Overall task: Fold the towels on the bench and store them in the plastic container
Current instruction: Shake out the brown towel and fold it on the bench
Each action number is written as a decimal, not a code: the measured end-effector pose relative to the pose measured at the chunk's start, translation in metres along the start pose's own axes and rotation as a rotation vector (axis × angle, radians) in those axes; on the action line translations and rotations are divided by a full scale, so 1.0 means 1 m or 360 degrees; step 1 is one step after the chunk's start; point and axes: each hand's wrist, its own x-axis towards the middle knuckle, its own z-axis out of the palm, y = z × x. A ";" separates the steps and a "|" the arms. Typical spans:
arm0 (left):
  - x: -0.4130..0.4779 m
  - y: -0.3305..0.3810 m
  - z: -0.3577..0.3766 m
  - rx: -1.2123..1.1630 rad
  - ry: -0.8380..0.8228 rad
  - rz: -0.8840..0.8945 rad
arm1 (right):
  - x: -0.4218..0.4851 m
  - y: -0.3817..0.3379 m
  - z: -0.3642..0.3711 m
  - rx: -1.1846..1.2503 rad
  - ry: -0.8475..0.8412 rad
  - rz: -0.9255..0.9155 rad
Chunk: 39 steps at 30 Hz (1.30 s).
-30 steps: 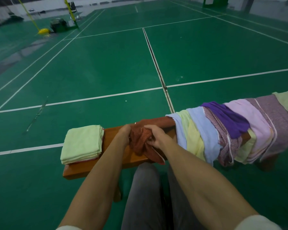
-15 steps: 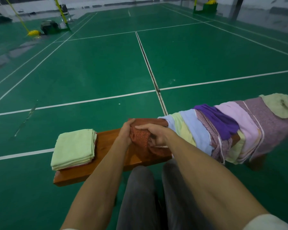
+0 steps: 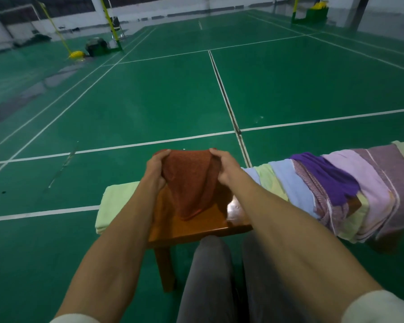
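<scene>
a person's grey-trousered knees (image 3: 210, 276) sit at 6 o'clock, with both bare forearms reaching forward over a glossy wooden bench (image 3: 196, 226). above the bench, at centre frame, the left hand (image 3: 155, 170) and the right hand (image 3: 224, 167) hold a rust-brown towel (image 3: 189, 180) up by its two top corners, each hand's fingers curled round and pinching the cloth. the towel hangs between the hands in a loose, tapering drape, its lower tip just above or touching the bench top; which of the two cannot be told. at 9 o'clock of the hands, a pale green folded towel (image 3: 113, 203) lies on the left end of the bench, partly hidden by the left forearm. at 3 o'clock, a row of unfolded towels (image 3: 350, 190) is draped across the bench, overlapping one another: light blue, pale yellow-green, patterned mauve, deep purple, lilac and dusty pink, with another pale green one at the frame edge. beyond the bench, toward 12 o'clock, a green badminton court floor (image 3: 149, 106) with white lines stretches away. at 11 o'clock, far off, stand yellow net posts (image 3: 106, 12) and a dark bag (image 3: 96, 46); at 1 o'clock, a green and yellow post base (image 3: 316, 11).
</scene>
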 end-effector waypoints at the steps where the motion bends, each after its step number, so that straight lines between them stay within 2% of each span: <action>1: 0.002 0.006 -0.004 -0.0063 0.0054 0.0034 | 0.004 -0.009 0.008 -0.0062 0.0008 -0.0057; 3: 0.004 0.016 -0.008 -0.0115 0.0150 0.0122 | -0.001 -0.034 0.028 -0.0091 -0.0036 -0.0176; 6: 0.009 0.028 -0.012 -0.0009 0.0439 0.0221 | -0.005 -0.071 0.043 -0.0009 -0.0043 -0.0306; 8: 0.016 0.037 -0.020 -0.0064 0.0539 0.0227 | -0.005 -0.083 0.043 -0.0178 0.0012 -0.0320; 10: 0.019 0.049 -0.024 -0.0109 0.0529 0.0250 | -0.001 -0.088 0.039 -0.0267 0.0025 -0.0301; 16: 0.013 0.085 -0.018 -0.0505 0.0334 0.0318 | -0.003 -0.110 0.036 -0.0023 -0.0053 -0.0368; 18: 0.010 0.084 -0.017 -0.0533 0.0234 0.0154 | -0.001 -0.113 0.033 -0.0026 -0.0092 -0.0351; 20: 0.001 0.080 -0.015 -0.0469 0.0285 -0.0090 | 0.001 -0.114 0.033 -0.0108 -0.0100 -0.0348; 21: -0.002 0.077 -0.016 -0.0484 0.0314 -0.0212 | 0.001 -0.113 0.033 -0.0172 -0.0072 -0.0340; 24: -0.012 0.067 -0.012 -0.0449 0.0183 -0.0642 | 0.006 -0.116 0.035 -0.0276 0.0021 -0.0331; 27: -0.011 0.052 -0.011 -0.0295 0.0104 -0.0725 | 0.006 -0.122 0.037 -0.0151 0.0023 -0.0311; 31: -0.003 0.053 -0.006 -0.0087 0.0126 -0.0571 | 0.006 -0.130 0.037 -0.0079 0.0009 -0.0402; 36: 0.000 0.082 0.017 -0.0283 0.0164 0.0072 | 0.001 -0.141 0.040 0.0111 0.0120 -0.0667; 39: 0.008 0.101 0.011 -0.0065 0.0179 0.0241 | 0.005 -0.145 0.032 0.0186 0.0242 -0.0751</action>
